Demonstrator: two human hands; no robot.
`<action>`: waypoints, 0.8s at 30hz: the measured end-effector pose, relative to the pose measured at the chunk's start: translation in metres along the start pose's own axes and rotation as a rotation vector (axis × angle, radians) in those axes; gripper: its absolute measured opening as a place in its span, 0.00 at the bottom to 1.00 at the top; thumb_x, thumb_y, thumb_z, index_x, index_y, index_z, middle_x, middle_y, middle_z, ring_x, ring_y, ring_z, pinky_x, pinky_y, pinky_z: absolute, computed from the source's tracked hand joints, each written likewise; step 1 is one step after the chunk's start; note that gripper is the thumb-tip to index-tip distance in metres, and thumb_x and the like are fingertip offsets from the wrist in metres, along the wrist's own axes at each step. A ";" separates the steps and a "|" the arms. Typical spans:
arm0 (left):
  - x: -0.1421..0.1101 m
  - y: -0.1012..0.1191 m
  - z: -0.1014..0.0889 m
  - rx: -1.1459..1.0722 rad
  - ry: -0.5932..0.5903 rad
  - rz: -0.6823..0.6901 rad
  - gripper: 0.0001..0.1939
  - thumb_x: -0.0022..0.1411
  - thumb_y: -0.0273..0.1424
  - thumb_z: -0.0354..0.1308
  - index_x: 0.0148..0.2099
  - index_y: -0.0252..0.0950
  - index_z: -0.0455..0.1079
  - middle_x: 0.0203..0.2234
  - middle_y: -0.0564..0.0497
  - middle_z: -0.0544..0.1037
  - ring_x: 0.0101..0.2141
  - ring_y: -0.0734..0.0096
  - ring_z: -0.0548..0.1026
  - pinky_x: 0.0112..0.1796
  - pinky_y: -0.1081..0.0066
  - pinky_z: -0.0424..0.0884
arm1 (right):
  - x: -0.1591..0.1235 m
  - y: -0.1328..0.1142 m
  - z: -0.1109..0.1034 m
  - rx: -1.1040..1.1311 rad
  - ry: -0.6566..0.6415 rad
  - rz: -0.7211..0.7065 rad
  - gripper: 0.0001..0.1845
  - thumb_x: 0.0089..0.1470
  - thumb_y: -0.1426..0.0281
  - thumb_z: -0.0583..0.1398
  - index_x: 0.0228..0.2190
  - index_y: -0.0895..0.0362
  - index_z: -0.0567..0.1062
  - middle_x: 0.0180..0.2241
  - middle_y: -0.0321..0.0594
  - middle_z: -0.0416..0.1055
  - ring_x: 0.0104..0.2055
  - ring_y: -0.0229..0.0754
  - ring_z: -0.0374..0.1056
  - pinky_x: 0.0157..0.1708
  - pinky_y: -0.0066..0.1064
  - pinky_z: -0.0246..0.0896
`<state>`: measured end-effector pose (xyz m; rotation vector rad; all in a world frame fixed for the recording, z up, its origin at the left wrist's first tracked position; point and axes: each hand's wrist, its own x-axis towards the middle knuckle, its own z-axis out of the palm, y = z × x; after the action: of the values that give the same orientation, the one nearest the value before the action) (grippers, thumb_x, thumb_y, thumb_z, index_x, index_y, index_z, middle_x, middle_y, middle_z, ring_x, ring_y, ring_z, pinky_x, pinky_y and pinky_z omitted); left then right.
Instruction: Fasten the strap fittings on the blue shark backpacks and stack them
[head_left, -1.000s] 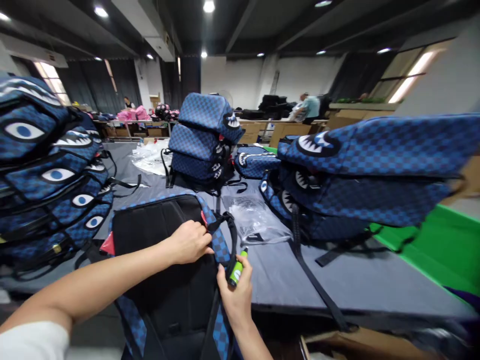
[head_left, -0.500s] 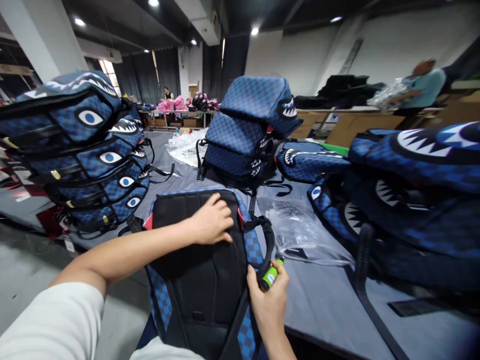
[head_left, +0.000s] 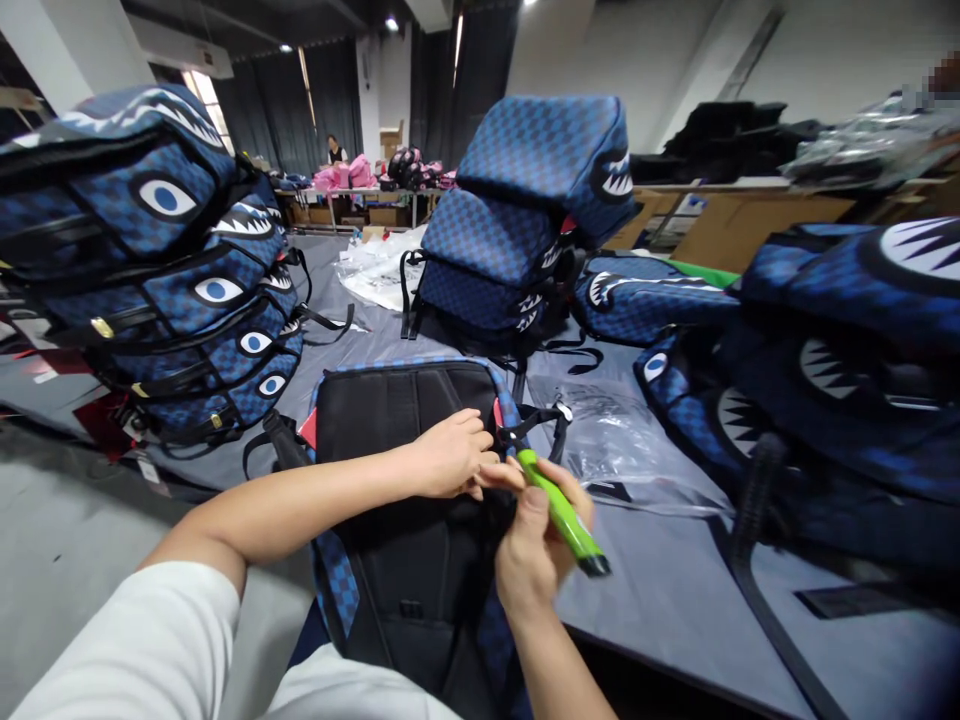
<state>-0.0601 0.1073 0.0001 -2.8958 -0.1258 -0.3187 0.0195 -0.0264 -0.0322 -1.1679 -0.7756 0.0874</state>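
Note:
A blue checkered backpack (head_left: 397,420) lies back-side up on the grey table (head_left: 660,590), its black padded panel facing me. My left hand (head_left: 450,455) rests on the panel's right edge, fingers pinched near the top of a shoulder strap (head_left: 536,420). My right hand (head_left: 536,545) is closed around a green stick-like tool (head_left: 566,515), whose tip touches the strap where my left fingers are.
Stacks of blue shark-face backpacks stand at the left (head_left: 157,270), middle (head_left: 525,210) and right (head_left: 847,340). Clear plastic bags (head_left: 622,450) lie beside the backpack. Far tables hold pink bags (head_left: 349,175); a person stands there.
My right hand has lifted and turned the green tool up to the strap top. My left hand slid right along the panel to meet it. The view tilted slightly downward.

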 end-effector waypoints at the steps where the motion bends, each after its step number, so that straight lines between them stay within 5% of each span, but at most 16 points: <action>1: -0.001 -0.002 -0.002 0.005 0.000 -0.004 0.17 0.59 0.45 0.64 0.39 0.36 0.75 0.34 0.49 0.75 0.40 0.61 0.71 0.58 0.55 0.61 | -0.001 0.011 0.007 0.020 0.009 -0.006 0.17 0.63 0.58 0.57 0.48 0.55 0.67 0.41 0.45 0.75 0.41 0.50 0.77 0.43 0.47 0.71; 5: -0.007 -0.008 -0.015 0.016 0.029 -0.056 0.18 0.58 0.45 0.66 0.40 0.35 0.75 0.34 0.48 0.76 0.43 0.58 0.71 0.61 0.49 0.57 | 0.000 0.045 0.001 0.071 -0.007 -0.029 0.17 0.63 0.59 0.57 0.49 0.56 0.66 0.39 0.43 0.76 0.33 0.45 0.77 0.38 0.44 0.73; 11: -0.008 -0.002 -0.011 -0.047 0.024 -0.121 0.19 0.54 0.43 0.70 0.40 0.34 0.74 0.36 0.48 0.76 0.46 0.55 0.71 0.64 0.44 0.52 | 0.001 0.049 -0.023 -0.100 0.119 0.085 0.16 0.57 0.56 0.62 0.37 0.55 0.68 0.22 0.30 0.68 0.20 0.37 0.67 0.20 0.28 0.62; 16: -0.015 0.002 -0.002 -0.083 0.079 -0.130 0.13 0.57 0.37 0.68 0.39 0.34 0.73 0.39 0.47 0.77 0.50 0.55 0.70 0.64 0.41 0.52 | 0.001 0.053 -0.017 -0.304 0.102 0.052 0.15 0.57 0.57 0.61 0.28 0.56 0.70 0.24 0.35 0.70 0.24 0.39 0.69 0.28 0.32 0.66; 20: -0.022 0.001 -0.001 -0.188 0.120 -0.053 0.09 0.61 0.36 0.64 0.39 0.36 0.72 0.39 0.50 0.78 0.52 0.57 0.69 0.64 0.40 0.49 | -0.001 0.051 -0.017 -0.327 0.008 0.063 0.15 0.59 0.57 0.57 0.30 0.56 0.72 0.26 0.37 0.73 0.27 0.40 0.71 0.31 0.33 0.68; 24: -0.020 0.011 0.003 -0.081 0.097 -0.126 0.07 0.59 0.32 0.65 0.38 0.36 0.73 0.36 0.49 0.77 0.51 0.54 0.69 0.63 0.37 0.51 | -0.001 0.049 -0.019 -0.365 -0.028 0.045 0.16 0.59 0.57 0.57 0.29 0.55 0.72 0.24 0.36 0.73 0.26 0.40 0.70 0.30 0.32 0.68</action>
<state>-0.0775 0.0962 -0.0093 -2.9518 -0.2866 -0.4961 0.0456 -0.0217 -0.0772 -1.5325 -0.8103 -0.0012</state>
